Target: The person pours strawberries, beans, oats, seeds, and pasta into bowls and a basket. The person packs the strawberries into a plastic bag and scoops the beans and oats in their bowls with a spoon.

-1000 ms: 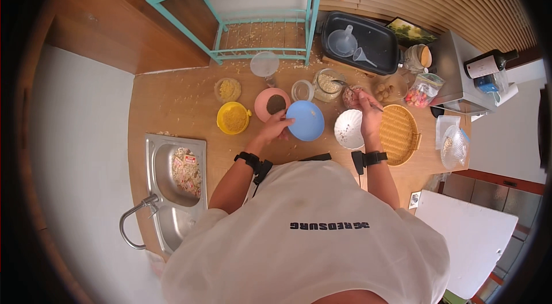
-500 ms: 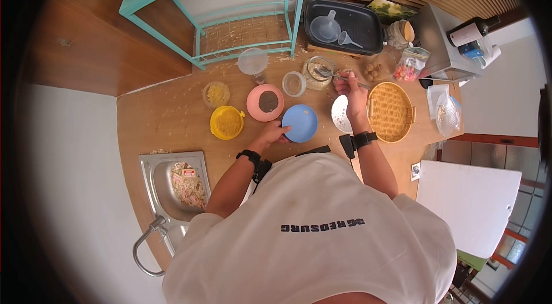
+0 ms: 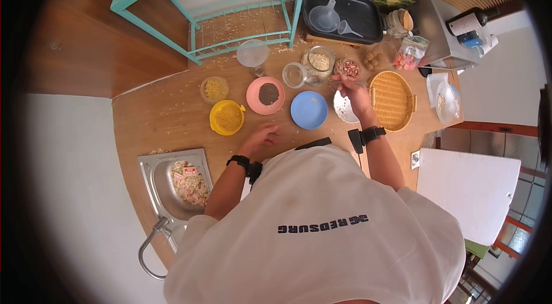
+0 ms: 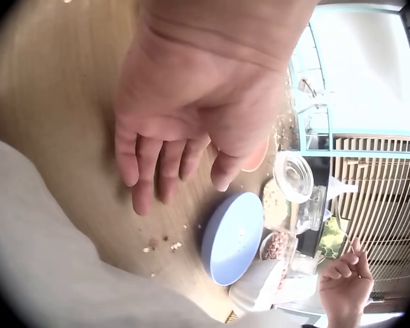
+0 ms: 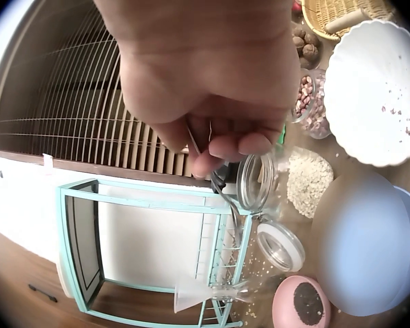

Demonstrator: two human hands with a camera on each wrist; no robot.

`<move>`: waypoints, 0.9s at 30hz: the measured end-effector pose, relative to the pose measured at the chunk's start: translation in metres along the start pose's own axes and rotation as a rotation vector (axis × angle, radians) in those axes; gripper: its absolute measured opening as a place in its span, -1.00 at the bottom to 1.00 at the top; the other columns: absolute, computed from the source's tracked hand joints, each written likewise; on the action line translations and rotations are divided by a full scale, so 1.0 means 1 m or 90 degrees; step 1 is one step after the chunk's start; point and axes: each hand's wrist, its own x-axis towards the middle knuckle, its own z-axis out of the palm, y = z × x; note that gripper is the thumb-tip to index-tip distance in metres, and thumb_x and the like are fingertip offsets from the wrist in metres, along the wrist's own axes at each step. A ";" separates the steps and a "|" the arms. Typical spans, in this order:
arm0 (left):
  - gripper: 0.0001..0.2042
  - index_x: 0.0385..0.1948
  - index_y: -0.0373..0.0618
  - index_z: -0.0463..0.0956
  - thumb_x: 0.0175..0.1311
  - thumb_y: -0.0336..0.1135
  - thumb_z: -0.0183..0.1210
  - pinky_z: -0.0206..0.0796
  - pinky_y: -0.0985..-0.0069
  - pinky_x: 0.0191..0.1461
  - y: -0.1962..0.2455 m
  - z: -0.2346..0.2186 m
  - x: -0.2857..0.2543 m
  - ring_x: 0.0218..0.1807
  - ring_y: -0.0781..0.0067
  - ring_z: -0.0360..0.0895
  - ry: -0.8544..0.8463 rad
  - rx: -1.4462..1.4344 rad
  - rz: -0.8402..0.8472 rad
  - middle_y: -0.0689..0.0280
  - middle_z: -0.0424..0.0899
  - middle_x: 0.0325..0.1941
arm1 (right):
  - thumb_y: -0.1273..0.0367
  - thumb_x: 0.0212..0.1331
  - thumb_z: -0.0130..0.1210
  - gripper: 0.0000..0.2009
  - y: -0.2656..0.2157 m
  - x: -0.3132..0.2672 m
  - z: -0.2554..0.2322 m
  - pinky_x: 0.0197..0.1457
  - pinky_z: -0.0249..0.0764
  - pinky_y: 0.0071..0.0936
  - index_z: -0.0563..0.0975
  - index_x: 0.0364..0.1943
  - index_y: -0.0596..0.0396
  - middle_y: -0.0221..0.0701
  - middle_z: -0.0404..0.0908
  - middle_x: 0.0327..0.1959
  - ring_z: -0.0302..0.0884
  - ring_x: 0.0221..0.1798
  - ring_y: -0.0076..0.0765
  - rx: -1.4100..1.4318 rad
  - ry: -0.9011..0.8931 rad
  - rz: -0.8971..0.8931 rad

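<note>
My right hand (image 3: 353,96) pinches a metal spoon (image 5: 225,198) by its handle, over the white scalloped bowl (image 3: 343,109) with small bits in it. The spoon's bowl hangs between the glass jar of oats (image 3: 318,62) and the blue bowl (image 3: 309,111), which holds a few pale flakes. A smaller jar of pink peanuts (image 3: 347,66) stands just beyond the right hand. In the left wrist view my left hand (image 4: 198,116) is palm up above the wooden counter, fingers loosely extended and holding nothing. It is left of the blue bowl, near the pink bowl of dark seeds (image 3: 265,82).
A yellow bowl (image 3: 227,117) and a jar of yellow grains (image 3: 215,90) stand at left, above the sink (image 3: 201,160). A wicker tray (image 3: 393,102) lies at right. Behind are a turquoise rack (image 3: 241,45), a funnel (image 3: 253,54) and a black pan (image 3: 368,28).
My left hand has let go of the blue bowl and drawn back to the left. The spoon has come away from the oat jar toward the blue bowl. The head view has shifted.
</note>
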 end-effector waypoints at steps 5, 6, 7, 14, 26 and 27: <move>-0.58 0.16 -0.08 0.33 0.37 -0.08 -0.01 0.37 0.55 -0.19 -0.026 -0.013 0.007 -0.20 0.42 0.63 -0.020 -0.041 0.066 0.25 0.62 -0.01 | 0.20 0.12 0.21 -0.71 0.030 0.014 -0.006 -0.52 0.23 -0.62 0.67 -0.27 0.16 -0.51 0.56 -0.50 0.32 -0.56 -0.62 -0.213 -0.097 0.140; -0.61 0.13 -0.08 0.36 0.37 -0.11 -0.03 0.38 0.55 -0.20 -0.019 -0.010 0.003 -0.21 0.41 0.64 0.006 -0.021 0.050 0.25 0.64 -0.05 | 0.20 0.12 0.21 -0.71 0.030 0.014 -0.003 -0.52 0.23 -0.62 0.67 -0.27 0.16 -0.51 0.56 -0.50 0.32 -0.56 -0.62 -0.213 -0.092 0.136; -0.64 0.10 -0.08 0.39 0.37 -0.14 -0.05 0.38 0.55 -0.20 -0.016 -0.007 0.000 -0.22 0.40 0.65 0.034 -0.003 0.033 0.25 0.65 -0.08 | 0.21 0.11 0.22 -0.73 0.032 0.013 0.000 -0.51 0.24 -0.63 0.68 -0.27 0.13 -0.52 0.56 -0.51 0.32 -0.57 -0.62 -0.207 -0.120 0.165; -0.66 -0.04 -0.14 0.47 0.30 -0.14 -0.05 0.39 0.42 -0.25 -0.004 -0.003 0.019 -0.32 0.33 0.65 0.111 -0.045 -0.055 0.20 0.68 -0.17 | 0.27 0.12 0.21 -0.82 0.058 0.021 0.004 -0.60 0.12 -0.63 0.64 -0.35 0.09 -0.53 0.48 -0.59 0.24 -0.63 -0.64 -0.138 -0.098 0.210; -0.77 -0.55 -0.22 0.49 0.23 -0.29 -0.01 0.32 0.45 -0.56 0.023 0.056 0.044 -0.64 0.40 0.51 0.334 -0.023 0.130 0.24 0.61 -0.58 | 0.38 0.25 -0.05 -0.91 0.077 0.037 0.007 -0.70 0.00 -0.65 0.37 -0.23 0.06 -0.38 0.41 -0.51 0.13 -0.66 -0.62 0.265 0.061 0.346; -0.76 -0.59 -0.24 0.48 0.23 -0.32 -0.01 0.31 0.46 -0.57 0.020 0.063 0.044 -0.65 0.42 0.50 0.357 0.047 0.173 0.25 0.57 -0.63 | 0.38 0.25 -0.05 -0.91 0.078 0.040 0.007 -0.70 0.00 -0.65 0.37 -0.23 0.06 -0.38 0.41 -0.51 0.13 -0.66 -0.62 0.265 0.065 0.350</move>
